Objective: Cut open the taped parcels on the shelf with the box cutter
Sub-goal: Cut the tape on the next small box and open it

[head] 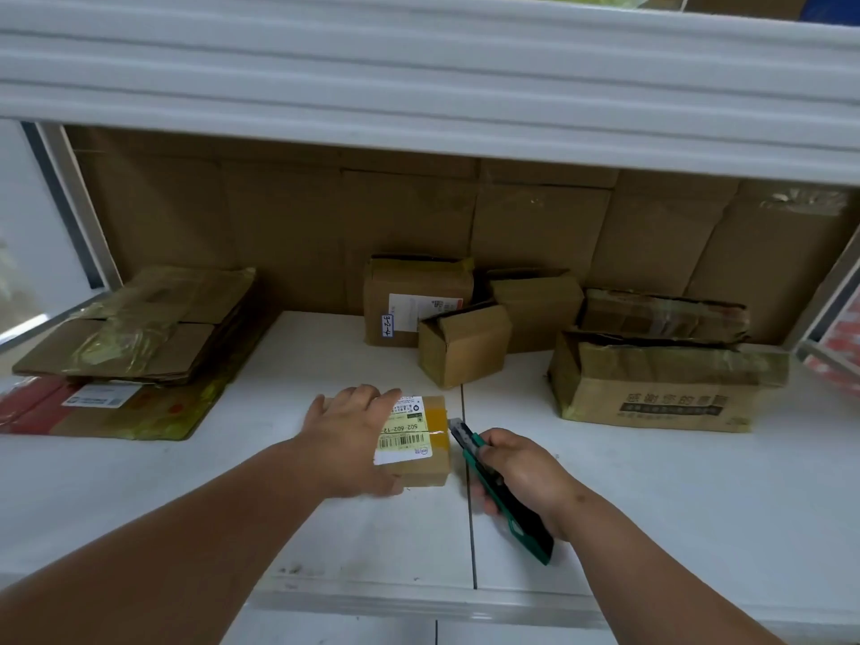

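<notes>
So the white shelf (651, 495) takes up most of the view, with another shelf edge (419, 86) running across the top and brown cardboard sheets (279, 216) lining the back wall. Biggest parcel is the long printed carton (665, 388) at the right, wrapped in yellowish tape, with a flatter taped package (661, 316) sitting just behind it. Over on the left there's a pile of flattened cardboard (139, 328) lying on top of a red package with a white label (70, 407).

At the back middle, a labelled box (409, 295) stands against the wall, another plain box (535, 304) beside it, and a tilted box with a loose flap (460, 346) in front of those two.

The one that matters is the small taped parcel (419, 439), front and centre on the shelf, shipping label facing up. The left hand (349, 439) lies on top of it, fingers spread and mostly straight, pressing it down. The right hand (521, 472) is just to the parcel's right, fingers wrapped around the green box cutter (493, 481). The cutter's tip points at the parcel's right edge, right up against the tape there; can't tell if the blade is actually in.
</notes>
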